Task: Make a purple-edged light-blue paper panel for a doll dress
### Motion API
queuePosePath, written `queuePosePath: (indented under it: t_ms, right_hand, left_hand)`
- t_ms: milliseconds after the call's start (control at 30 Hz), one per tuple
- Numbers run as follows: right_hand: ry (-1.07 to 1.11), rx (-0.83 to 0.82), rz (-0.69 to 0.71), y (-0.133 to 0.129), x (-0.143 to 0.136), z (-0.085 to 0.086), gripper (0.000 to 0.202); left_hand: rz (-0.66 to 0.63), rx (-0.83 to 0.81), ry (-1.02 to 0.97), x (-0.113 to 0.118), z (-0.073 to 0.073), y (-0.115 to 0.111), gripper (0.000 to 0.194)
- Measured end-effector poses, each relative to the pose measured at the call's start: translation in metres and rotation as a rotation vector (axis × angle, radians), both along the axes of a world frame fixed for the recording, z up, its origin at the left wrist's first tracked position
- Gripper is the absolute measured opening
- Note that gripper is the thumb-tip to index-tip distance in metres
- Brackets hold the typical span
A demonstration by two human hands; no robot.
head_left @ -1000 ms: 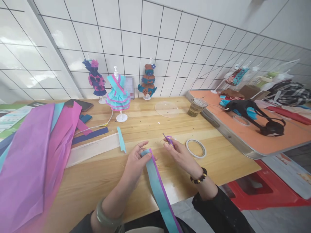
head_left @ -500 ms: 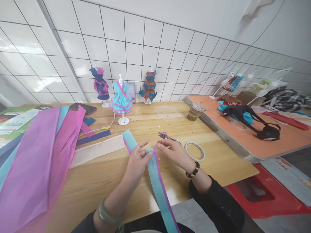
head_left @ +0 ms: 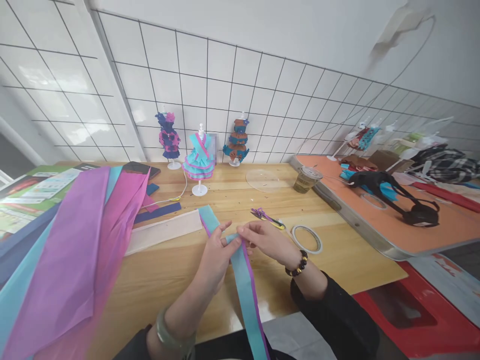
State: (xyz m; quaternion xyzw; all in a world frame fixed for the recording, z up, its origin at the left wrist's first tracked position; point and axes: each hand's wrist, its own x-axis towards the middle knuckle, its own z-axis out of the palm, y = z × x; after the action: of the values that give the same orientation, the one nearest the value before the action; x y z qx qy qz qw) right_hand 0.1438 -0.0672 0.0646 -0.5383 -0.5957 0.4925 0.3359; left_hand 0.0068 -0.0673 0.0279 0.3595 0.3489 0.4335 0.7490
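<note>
A long light-blue strip (head_left: 243, 285) with a purple edge runs from the table towards my lap; it looks like crepe paper or thin fabric. My left hand (head_left: 217, 252) pinches its upper end between thumb and fingers. At the purple-edged corner, the thumb and forefinger of my right hand (head_left: 268, 241) are closed on the same strip. Another blue length with a purple edge (head_left: 209, 216) lies just beyond my left hand; whether it joins the held strip is hidden. Scissors (head_left: 268, 218) with purple scraps and a roll of tape (head_left: 306, 239) lie beyond my right hand.
Purple (head_left: 80, 225) and pink sheets spread over the left side. Behind stand small dress forms, one in a blue ruffled dress (head_left: 199, 157). A lidded cup (head_left: 306, 179) stands by the orange table (head_left: 405, 240), which holds a black strapped object (head_left: 393, 195). A red stool (head_left: 412, 310) is below right.
My right hand has moved left and closed on the strip's purple-edged corner; before, it hovered apart from it. My left hand keeps its pinch. The camera view has shifted slightly.
</note>
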Motion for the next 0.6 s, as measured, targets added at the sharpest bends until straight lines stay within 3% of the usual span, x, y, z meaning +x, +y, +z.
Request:
queuePosePath:
  t_ms: [267, 467, 600]
  right_hand:
    - [0.044, 0.041, -0.122, 0.002, -0.005, 0.000, 0.033]
    - [0.090, 0.161, -0.313, 0.030, 0.010, -0.010, 0.032]
    - [0.136, 0.179, -0.402, 0.052, 0.022, -0.019, 0.033]
  left_hand:
    - [-0.066, -0.047, -0.074, -0.002, 0.000, -0.006, 0.057]
    - [-0.273, -0.064, -0.037, -0.006, -0.002, -0.017, 0.049]
    - [-0.327, -0.135, -0.032, -0.005, -0.003, -0.025, 0.047]
